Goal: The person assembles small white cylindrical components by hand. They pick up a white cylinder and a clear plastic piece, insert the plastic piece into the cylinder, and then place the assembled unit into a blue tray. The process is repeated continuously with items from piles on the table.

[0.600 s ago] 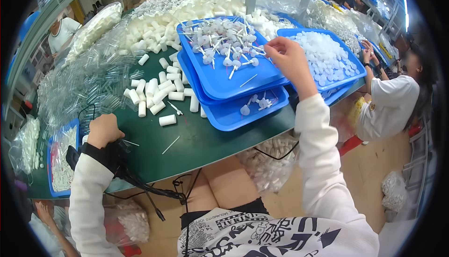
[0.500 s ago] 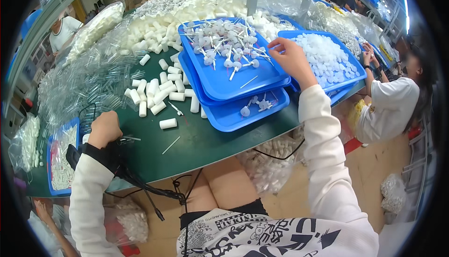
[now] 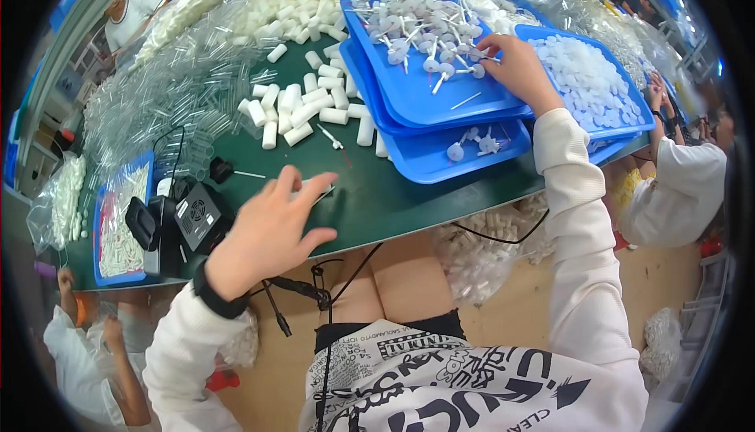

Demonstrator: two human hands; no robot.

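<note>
My left hand (image 3: pixel 271 223) hovers over the green table near its front edge, fingers spread and nothing visibly held. A thin light stick (image 3: pixel 318 195) shows partly behind its fingers. My right hand (image 3: pixel 519 70) reaches over the right edge of the top blue tray (image 3: pixel 417 108), thumb and fingertips pinched at a thin white stick (image 3: pixel 491 59). That tray bears many white sticks with translucent round discs (image 3: pixel 431 64). A lower blue tray (image 3: pixel 429 168) holds several similar pieces. One white stick piece (image 3: pixel 331 137) with a red thread lies on the table, left of the trays.
White cylinders (image 3: pixel 295 109) lie left of the trays, with clear tubes (image 3: pixel 157 86) farther left. Translucent discs fill a right-hand blue tray (image 3: pixel 586 78). A black device with a fan grille (image 3: pixel 200 216) stands beside a blue tray of white sticks (image 3: pixel 118 235). Co-workers sit around.
My left hand has moved right from beside the black device, its fingers opening from a closed shape. My right fingers now pinch at a stick on the tray's edge. The view has shifted.
</note>
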